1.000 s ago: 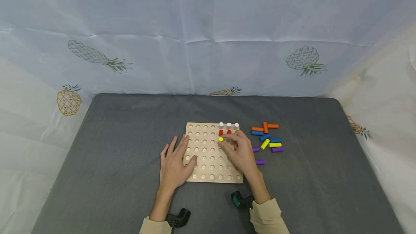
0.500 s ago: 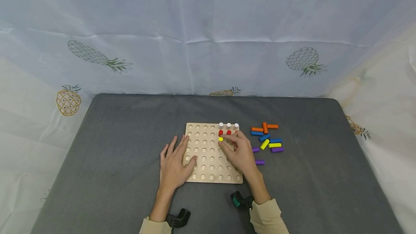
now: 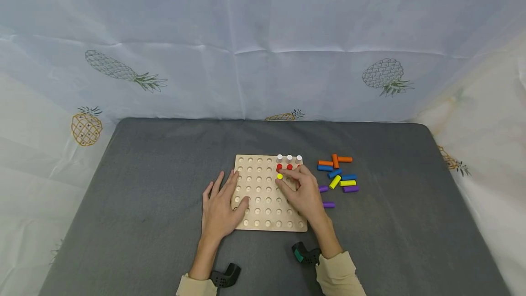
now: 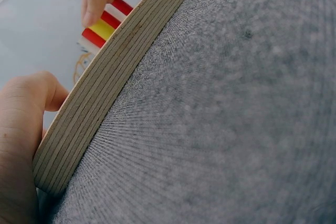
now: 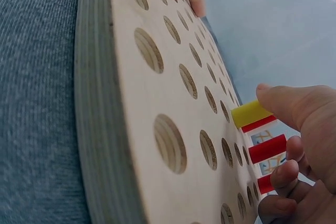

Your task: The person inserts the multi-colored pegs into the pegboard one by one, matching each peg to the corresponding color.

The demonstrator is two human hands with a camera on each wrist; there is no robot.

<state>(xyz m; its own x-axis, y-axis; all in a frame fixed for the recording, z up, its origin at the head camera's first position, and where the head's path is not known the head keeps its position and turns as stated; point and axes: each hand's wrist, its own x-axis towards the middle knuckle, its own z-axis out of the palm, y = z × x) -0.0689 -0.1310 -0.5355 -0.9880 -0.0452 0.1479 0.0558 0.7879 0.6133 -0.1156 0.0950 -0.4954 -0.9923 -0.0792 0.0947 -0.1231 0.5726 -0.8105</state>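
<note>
A pale wooden pegboard (image 3: 263,204) with rows of round holes lies on the table. My left hand (image 3: 222,209) rests at its left edge, fingers extended, thumb over the top face. Near the board's right side my right hand (image 3: 304,193) pinches a yellow peg (image 3: 280,176). In the right wrist view the thumb touches the yellow peg (image 5: 249,114), whose lower end meets the board. White pegs (image 3: 289,159) stand upright in the far row, with red pegs (image 3: 279,167) in the row before them. The right hand partly hides the red row.
Right of the board lie several loose pegs: orange (image 3: 335,162), blue (image 3: 349,177), yellow (image 3: 347,183) and purple (image 3: 350,189). The grey table (image 3: 164,172) backs onto a pineapple-print curtain (image 3: 246,81). Black wrist devices (image 3: 226,277) sit by both sleeves.
</note>
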